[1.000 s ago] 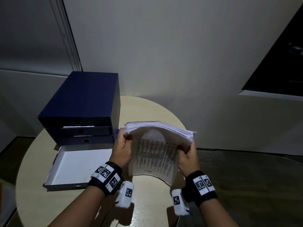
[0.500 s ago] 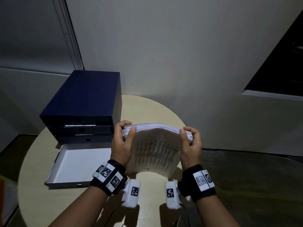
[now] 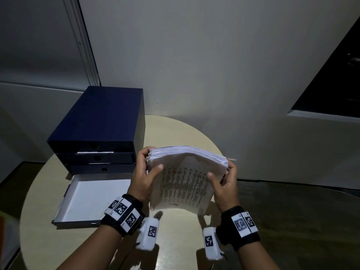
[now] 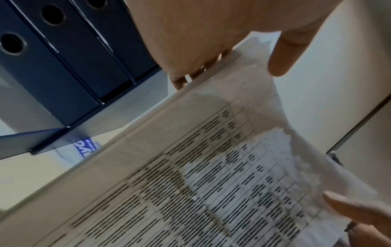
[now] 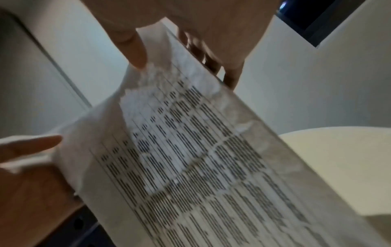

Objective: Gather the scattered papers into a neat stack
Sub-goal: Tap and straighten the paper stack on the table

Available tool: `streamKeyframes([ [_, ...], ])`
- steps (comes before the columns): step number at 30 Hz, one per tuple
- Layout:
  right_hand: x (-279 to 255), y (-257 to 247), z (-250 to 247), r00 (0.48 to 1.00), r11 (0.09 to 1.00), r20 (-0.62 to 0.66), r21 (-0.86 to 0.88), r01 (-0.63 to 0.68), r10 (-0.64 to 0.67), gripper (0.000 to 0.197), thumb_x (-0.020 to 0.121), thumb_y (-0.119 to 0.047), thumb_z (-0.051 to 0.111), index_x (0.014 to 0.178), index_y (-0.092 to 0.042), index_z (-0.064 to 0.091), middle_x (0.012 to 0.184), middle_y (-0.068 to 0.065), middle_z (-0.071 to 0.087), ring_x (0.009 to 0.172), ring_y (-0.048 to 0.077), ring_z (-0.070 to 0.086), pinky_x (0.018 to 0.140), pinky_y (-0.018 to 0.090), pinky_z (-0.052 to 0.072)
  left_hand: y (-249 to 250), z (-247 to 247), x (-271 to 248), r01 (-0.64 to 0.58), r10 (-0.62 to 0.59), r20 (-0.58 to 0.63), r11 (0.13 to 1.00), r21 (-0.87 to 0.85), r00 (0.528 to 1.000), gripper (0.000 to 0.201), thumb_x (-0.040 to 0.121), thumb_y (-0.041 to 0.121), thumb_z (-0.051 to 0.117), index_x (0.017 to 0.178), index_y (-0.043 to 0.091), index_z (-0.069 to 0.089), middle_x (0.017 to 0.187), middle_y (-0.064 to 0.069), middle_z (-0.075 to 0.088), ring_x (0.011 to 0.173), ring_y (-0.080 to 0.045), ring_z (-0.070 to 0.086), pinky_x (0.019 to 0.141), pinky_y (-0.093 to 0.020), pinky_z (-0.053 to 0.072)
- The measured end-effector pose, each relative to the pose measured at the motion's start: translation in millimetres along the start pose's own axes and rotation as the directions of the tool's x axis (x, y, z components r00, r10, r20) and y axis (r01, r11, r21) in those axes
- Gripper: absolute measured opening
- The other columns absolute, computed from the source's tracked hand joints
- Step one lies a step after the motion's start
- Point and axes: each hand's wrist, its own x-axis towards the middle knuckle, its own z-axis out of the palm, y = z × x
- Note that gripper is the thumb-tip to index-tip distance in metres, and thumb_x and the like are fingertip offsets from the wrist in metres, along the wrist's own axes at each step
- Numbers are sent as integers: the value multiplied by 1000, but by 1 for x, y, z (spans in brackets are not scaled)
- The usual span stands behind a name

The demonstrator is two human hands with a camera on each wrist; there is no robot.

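A thick stack of printed papers stands on edge, upright, on the round beige table, its printed front sheet facing me. My left hand grips the stack's left side, thumb on the front sheet and fingers curled behind. At the right side my right hand holds it the same way. In the left wrist view the papers show rows of print under the left hand. The right wrist view shows the papers pinched by the right hand.
A dark blue drawer cabinet with three drawers sits at the table's left, close to the stack. An open white-lined box tray lies in front of it. A grey wall stands right behind the table.
Both hands shifted their hold: from under the stack's top edge, then over the top corners, to gripping its sides now. The stack stands more squared and upright.
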Motion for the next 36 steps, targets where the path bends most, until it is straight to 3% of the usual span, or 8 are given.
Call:
streamKeyframes([
  [6, -3, 7, 4, 996, 994, 50, -82, -76, 80, 52, 95, -1, 54, 121, -42, 34, 113, -8, 58, 102, 6, 58, 93, 44, 51, -12, -2, 0, 138, -140, -4, 976, 170, 990, 37, 75, 38, 52, 111, 43, 44, 119, -7, 58, 117, -30, 53, 102, -58, 42],
  [11, -2, 15, 5, 994, 979, 75, -191, -67, 83, 38, 101, -19, 51, 132, -33, 35, 106, -18, 57, 98, -1, 59, 85, 21, 46, -3, 2, -2, 154, -155, -19, 957, 247, 988, 28, 94, 13, 47, 117, 29, 43, 108, 1, 65, 106, -24, 61, 96, -51, 50],
  [16, 2, 4, 5, 987, 913, 7, -379, 149, -159, 35, 94, 1, 53, 129, -3, 50, 90, -12, 59, 75, 0, 56, 79, 23, 51, 9, -1, -2, -119, 223, -135, 838, 532, 965, 65, 79, 18, 70, 134, 25, 36, 140, -4, 45, 127, -12, 44, 110, -47, 38],
  [20, 13, -31, 10, 845, 717, 306, -448, 534, -439, 50, 69, 7, 46, 115, -5, 63, 102, 6, 67, 92, 14, 57, 87, 12, 41, 45, 5, 9, -401, 290, 291, 477, 782, 912, 62, 77, 29, 72, 133, 32, 47, 149, 6, 41, 137, -11, 36, 115, -41, 27],
  [24, 16, -42, 8, 732, 587, 440, -439, 680, -520, 34, 76, -16, 52, 108, -17, 64, 102, 3, 72, 90, 23, 64, 81, 39, 54, 41, -2, 14, -352, 79, 443, 736, 578, 893, 45, 80, -5, 57, 104, 33, 63, 96, 10, 73, 93, -11, 66, 81, -30, 53],
  [29, 13, -13, -44, 957, 709, 11, -669, 223, -291, 98, 69, -49, 83, 149, -29, 29, 156, 4, 33, 140, 25, 34, 115, 48, 29, 17, -30, 5, -79, -15, 231, 916, 392, 973, 55, 75, -4, 60, 91, 47, 72, 93, 22, 75, 91, 1, 68, 80, -21, 54],
  [32, 4, 9, -74, 988, 958, -135, -264, -114, 81, 121, 66, -21, 90, 155, -38, 9, 165, 3, 11, 148, 30, 22, 114, 52, 27, -3, -51, 0, 127, -145, 93, 975, 180, 985, 31, 74, 2, 71, 95, 24, 74, 93, 2, 76, 90, -16, 69, 88, -47, 54],
  [36, -1, 38, -78, 940, 891, 95, 302, -340, 326, 81, 78, -8, 76, 145, -31, 37, 141, 18, 55, 126, 38, 56, 98, 58, 50, -15, -56, -7, 224, -224, 64, 975, 4, 972, 40, 75, 9, 69, 114, 4, 63, 100, -9, 75, 98, -28, 68, 87, -40, 56],
])
